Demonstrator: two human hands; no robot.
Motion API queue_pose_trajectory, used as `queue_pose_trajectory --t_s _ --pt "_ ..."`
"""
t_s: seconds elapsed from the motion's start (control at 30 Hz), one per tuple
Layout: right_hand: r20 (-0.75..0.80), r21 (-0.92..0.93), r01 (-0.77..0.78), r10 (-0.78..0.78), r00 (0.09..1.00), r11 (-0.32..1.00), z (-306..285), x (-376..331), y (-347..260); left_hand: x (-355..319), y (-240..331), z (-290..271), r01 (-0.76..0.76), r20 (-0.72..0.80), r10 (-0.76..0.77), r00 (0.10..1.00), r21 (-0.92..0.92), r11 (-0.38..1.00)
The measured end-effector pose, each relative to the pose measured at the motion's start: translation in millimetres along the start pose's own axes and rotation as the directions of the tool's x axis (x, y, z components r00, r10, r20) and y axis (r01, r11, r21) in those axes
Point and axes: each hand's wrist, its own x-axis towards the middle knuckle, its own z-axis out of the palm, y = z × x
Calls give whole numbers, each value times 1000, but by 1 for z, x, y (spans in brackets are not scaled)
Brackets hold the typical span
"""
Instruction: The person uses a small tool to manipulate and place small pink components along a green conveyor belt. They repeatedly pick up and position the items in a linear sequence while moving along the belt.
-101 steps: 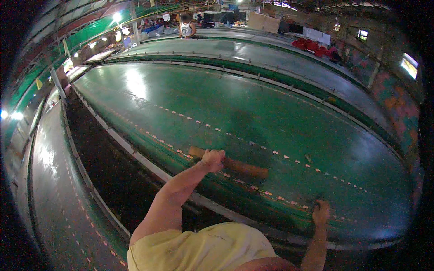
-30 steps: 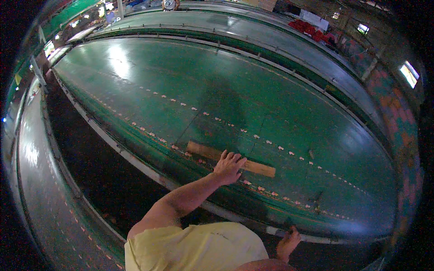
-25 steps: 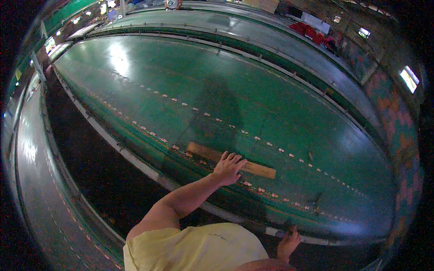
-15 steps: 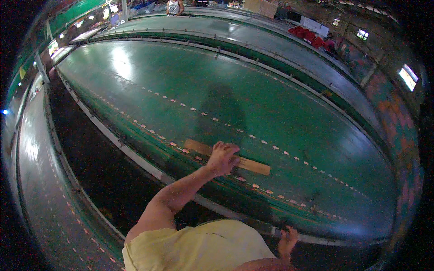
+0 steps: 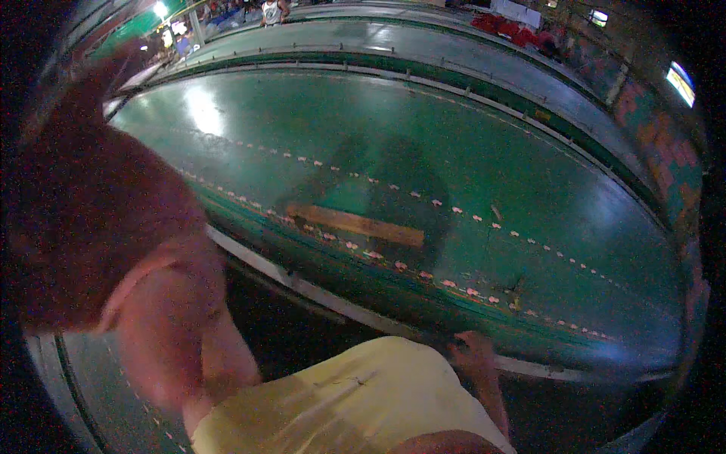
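One left arm (image 5: 170,333): big blur, can't tell what its fingers are doing
Wooden strip (image 5: 363,225): flat, straight-edged, lying on glossy green tabletop (image 5: 287,106) between dotted pink rows (image 5: 401,266)
Right hand (image 5: 475,349): fingers look bent near the table's pale rim (image 5: 533,368), grip unclear

No text, number or sign can be read clearly. Beyond the far edge of the green table (image 5: 491,174), a person wears a white top (image 5: 271,13), whose greyish print is too small for reading. The pink marks (image 5: 374,256) along the table's near edge form no readable letters.
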Motion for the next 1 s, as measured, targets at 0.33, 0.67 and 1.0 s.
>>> queue_pose_trajectory --t_s 0.33,0.67,1.0 --pt "5 109 185 -187 982 977 -9 14 4 44 94 -17 3 265 -62 962 217 976" --pt "-72 56 239 -235 969 969 -6 11 6 59 111 -24 -21 340 -74 938 266 964" --pt "-135 84 218 -206 969 972 -6 9 -5 66 98 -38 -42 390 -67 919 263 964"
